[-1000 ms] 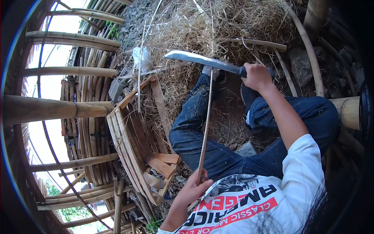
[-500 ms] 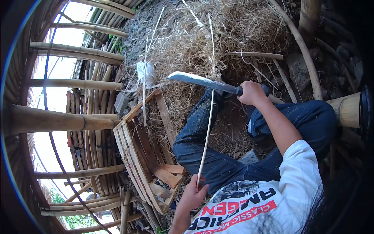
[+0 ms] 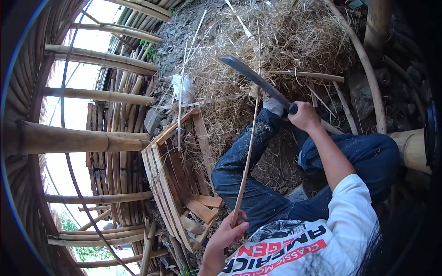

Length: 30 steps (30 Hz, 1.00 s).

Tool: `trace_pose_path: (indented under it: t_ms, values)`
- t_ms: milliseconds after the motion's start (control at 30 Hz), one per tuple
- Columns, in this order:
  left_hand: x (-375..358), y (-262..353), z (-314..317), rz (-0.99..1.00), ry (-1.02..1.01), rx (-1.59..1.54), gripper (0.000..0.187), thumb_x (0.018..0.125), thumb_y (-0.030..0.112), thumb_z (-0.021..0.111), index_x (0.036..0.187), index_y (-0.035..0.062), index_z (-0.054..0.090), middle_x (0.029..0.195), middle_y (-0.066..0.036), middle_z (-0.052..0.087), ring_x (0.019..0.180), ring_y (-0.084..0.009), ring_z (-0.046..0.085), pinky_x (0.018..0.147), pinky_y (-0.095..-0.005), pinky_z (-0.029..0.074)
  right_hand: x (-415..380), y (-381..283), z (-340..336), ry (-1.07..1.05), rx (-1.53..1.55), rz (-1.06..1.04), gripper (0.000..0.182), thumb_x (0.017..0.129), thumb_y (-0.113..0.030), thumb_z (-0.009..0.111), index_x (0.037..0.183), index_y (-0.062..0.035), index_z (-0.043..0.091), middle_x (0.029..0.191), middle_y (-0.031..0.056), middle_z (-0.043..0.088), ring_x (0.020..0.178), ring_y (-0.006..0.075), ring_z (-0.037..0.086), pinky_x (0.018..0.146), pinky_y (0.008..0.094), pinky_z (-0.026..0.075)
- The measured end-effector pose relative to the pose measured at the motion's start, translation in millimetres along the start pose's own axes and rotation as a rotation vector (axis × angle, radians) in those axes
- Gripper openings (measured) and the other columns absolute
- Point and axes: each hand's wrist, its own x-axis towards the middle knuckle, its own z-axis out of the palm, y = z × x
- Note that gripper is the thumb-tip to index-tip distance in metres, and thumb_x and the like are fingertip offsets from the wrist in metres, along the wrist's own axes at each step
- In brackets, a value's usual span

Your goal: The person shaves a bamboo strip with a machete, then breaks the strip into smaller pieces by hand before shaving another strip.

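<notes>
My right hand [image 3: 305, 116] is wrapped round the dark handle of a machete [image 3: 258, 81]. Its long curved blade points up and to the left, crossing a thin bamboo strip [image 3: 249, 158]. The near end of that strip is pinched in my left hand [image 3: 229, 231], low by my waist. From there the strip runs away over my bent leg in blue jeans [image 3: 239, 188], past my foot, toward a heap of curly shavings [image 3: 304, 41]. Bits of shaving cling to the jeans.
A wooden slatted crate [image 3: 171, 193] lies tilted left of my leg. Beyond it stand bamboo rails [image 3: 106, 95] and stacked poles [image 3: 120, 161]. A white plastic bag [image 3: 183, 88] and loose strips lie on the ground. A thick bamboo post [image 3: 378, 25] and stones [image 3: 362, 92] are at the right.
The machete has swung so its tip points more upward, and my right hand has shifted slightly. The strip now bows and has turned a little in my left hand. The whole view shifted slightly.
</notes>
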Motion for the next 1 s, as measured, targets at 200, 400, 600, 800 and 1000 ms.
trace_pose_path:
  t_ms: [200,400,600,800,1000]
  values:
    - [32,12,-8,0.040,-0.361,-0.547,0.049,0.090,0.019,0.066,0.124,0.0081,0.033,0.073,0.004,0.034,0.047,0.0002,0.029,0.040,-0.0158,0.024,-13,-31,17,-0.199,0.439,-0.201,0.034,0.071,-0.029,0.075,0.078,0.0022,0.065,0.066,0.0139,0.064,0.063,0.0178,0.063,0.062,0.0338,0.049]
    - [50,18,-5,0.077,-0.595,-0.799,0.047,0.091,0.023,0.063,0.125,0.0089,0.034,0.074,0.004,0.032,0.044,0.0020,0.028,0.038,-0.0136,0.026,-55,-72,42,-0.479,0.520,-0.361,0.025,0.070,-0.022,0.073,0.075,0.0012,0.064,0.063,0.0150,0.062,0.059,0.0218,0.063,0.059,0.0357,0.049]
    - [40,20,-21,0.088,-0.501,-0.708,0.044,0.092,0.024,0.063,0.123,0.0087,0.036,0.073,0.004,0.031,0.042,0.0019,0.026,0.037,-0.0129,0.025,-76,-105,30,-0.724,0.193,-0.589,0.017,0.068,-0.020,0.071,0.071,-0.0040,0.066,0.067,0.0174,0.065,0.067,0.0352,0.065,0.063,0.0430,0.052]
    - [41,-1,-16,0.090,-0.419,-0.683,0.037,0.094,0.020,0.061,0.121,0.0087,0.038,0.071,0.005,0.031,0.043,0.0016,0.026,0.036,-0.0136,0.023,-82,-120,12,-1.002,-0.066,-0.512,0.024,0.067,-0.024,0.069,0.076,-0.0019,0.069,0.076,0.0196,0.067,0.075,0.0347,0.067,0.068,0.0421,0.053]
    - [44,-9,-5,0.114,-0.359,-0.600,0.036,0.093,0.018,0.061,0.120,0.0087,0.038,0.071,0.005,0.032,0.045,0.0015,0.027,0.036,-0.0135,0.022,-70,-84,15,-1.036,0.058,-0.299,0.027,0.067,-0.023,0.071,0.074,0.0029,0.067,0.069,0.0193,0.066,0.065,0.0300,0.065,0.063,0.0395,0.050]
